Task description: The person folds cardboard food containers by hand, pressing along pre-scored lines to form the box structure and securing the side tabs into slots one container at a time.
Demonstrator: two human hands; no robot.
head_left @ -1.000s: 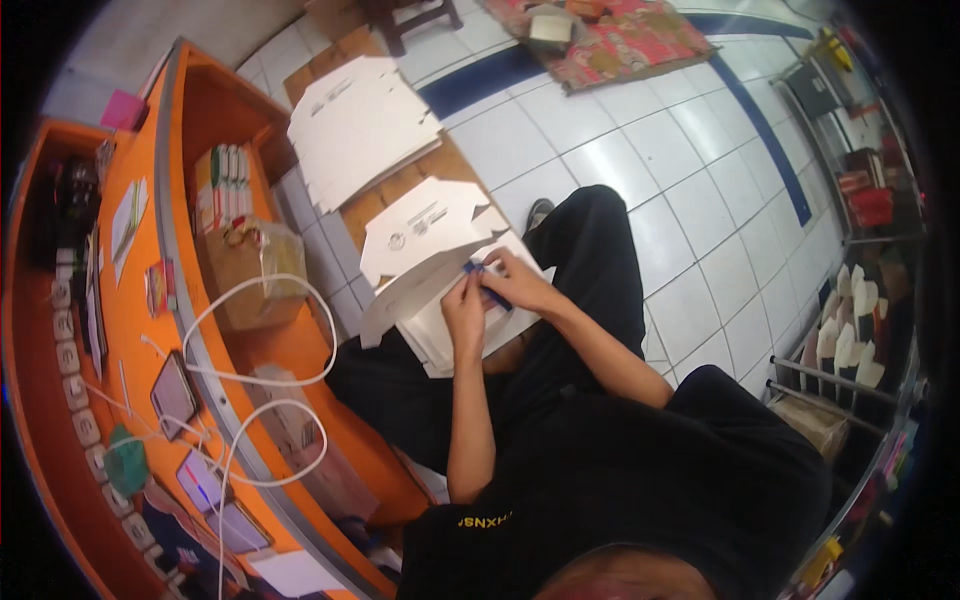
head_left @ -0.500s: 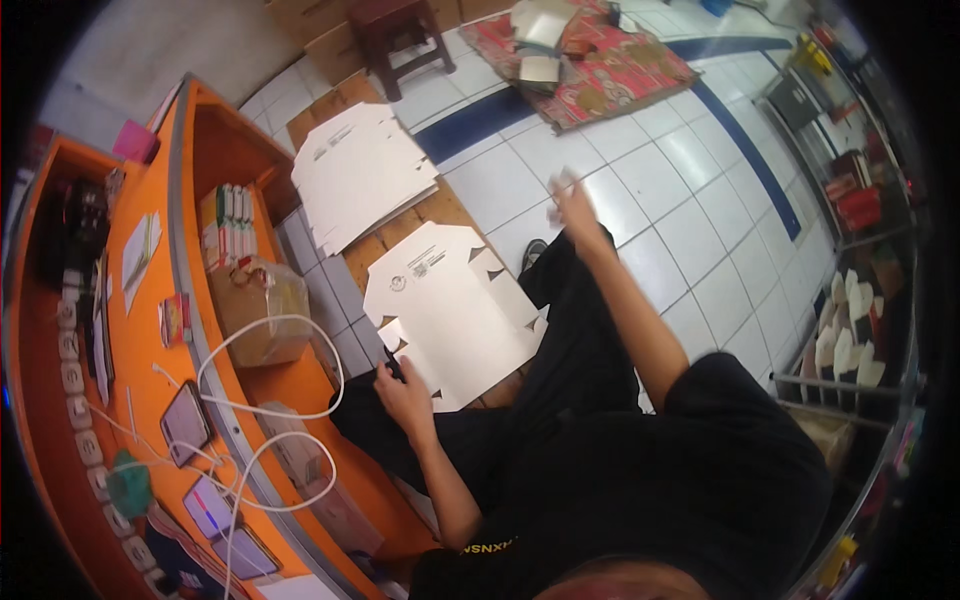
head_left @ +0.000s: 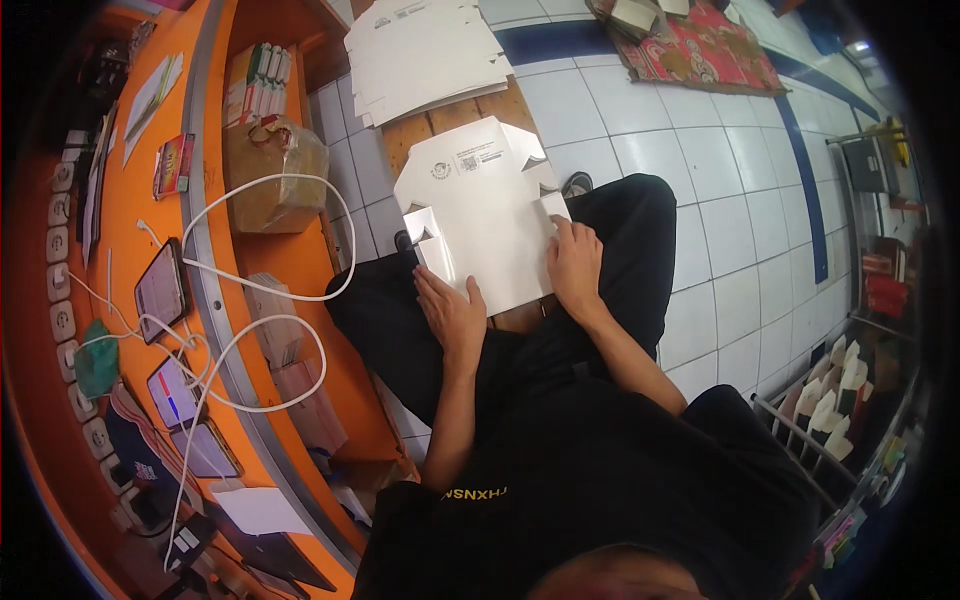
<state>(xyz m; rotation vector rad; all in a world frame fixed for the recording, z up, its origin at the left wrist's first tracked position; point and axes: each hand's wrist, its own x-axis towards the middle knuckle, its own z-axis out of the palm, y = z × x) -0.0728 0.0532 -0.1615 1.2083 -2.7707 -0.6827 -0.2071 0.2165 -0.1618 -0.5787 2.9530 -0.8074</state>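
Observation:
An unfolded white cardboard box blank point(head_left: 485, 230) lies in front of me on a wooden bench point(head_left: 520, 318), its notched side flaps partly raised. Small dark print marks its far part. My left hand point(head_left: 450, 315) rests along the blank's near-left flap, fingers stretched out and thumb apart. At the right edge my right hand point(head_left: 577, 265) has bent fingers closed at the side flap, with the thumb over the panel. Beyond the blank, a stack of similar white blanks point(head_left: 425, 55) lies on the same bench.
To the left stands an orange counter point(head_left: 215, 290) with phones point(head_left: 163, 290), looping white cables point(head_left: 325, 290) and a shelf holding a brown carton point(head_left: 280, 175). A red patterned mat point(head_left: 700, 50) covers floor tiles at the far right. A metal rack point(head_left: 800, 430) stands at the right.
My right hand has come down from the right, over the floor, onto the blank's right flap. The left hand stays at the left edge. The view has shifted, and the side flaps stand up more.

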